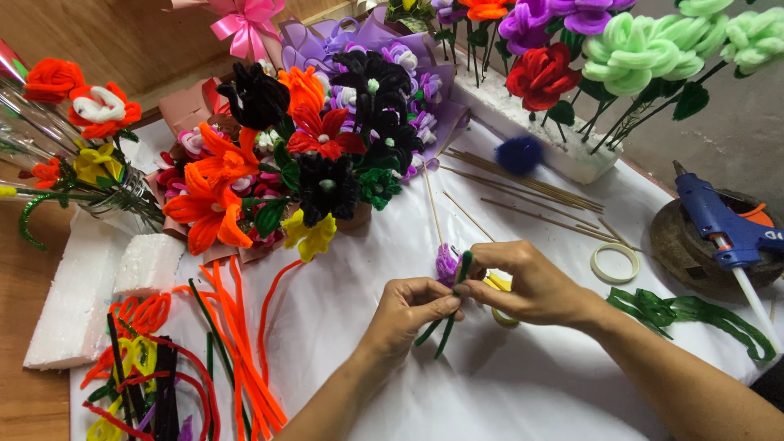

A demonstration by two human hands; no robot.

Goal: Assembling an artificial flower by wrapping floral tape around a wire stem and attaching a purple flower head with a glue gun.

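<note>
My left hand (411, 309) and my right hand (529, 283) meet over the white cloth (523, 392), both pinching a small purple pipe-cleaner flower (446, 265). A dark green pipe cleaner (447, 323) wraps around its base and hangs down between my fingers. A thin wooden stick (432, 206) runs up from the flower toward the bouquet. Yellow-handled scissors (499, 285) lie partly hidden under my right hand.
A bouquet of orange, black, red and purple pipe-cleaner flowers (318, 139) stands behind. Loose orange pipe cleaners (237, 327) lie left, beside foam blocks (90, 286). Wooden sticks (531, 192), a tape ring (615, 262), green leaves (694, 314) and a blue glue gun (723, 224) sit right.
</note>
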